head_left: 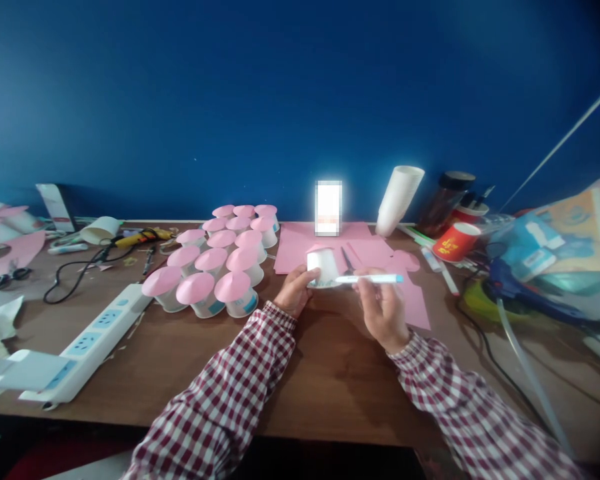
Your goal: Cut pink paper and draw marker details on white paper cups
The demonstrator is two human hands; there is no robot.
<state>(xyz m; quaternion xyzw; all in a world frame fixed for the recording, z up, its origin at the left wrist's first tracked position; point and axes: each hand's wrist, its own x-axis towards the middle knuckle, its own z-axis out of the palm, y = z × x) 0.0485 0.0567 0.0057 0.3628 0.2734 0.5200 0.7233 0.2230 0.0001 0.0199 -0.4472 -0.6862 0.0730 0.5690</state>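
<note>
Checked sleeves | left hand pinching white cup | right hand gripping white, blue-ended marker

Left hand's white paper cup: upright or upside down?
Upside down: the left hand holds the white paper cup with its wider rim low, narrower end up.

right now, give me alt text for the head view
A left hand holds a white cup while the right hand holds a marker beside it; cups with pink cone tops stand to the left on a brown table.
</note>
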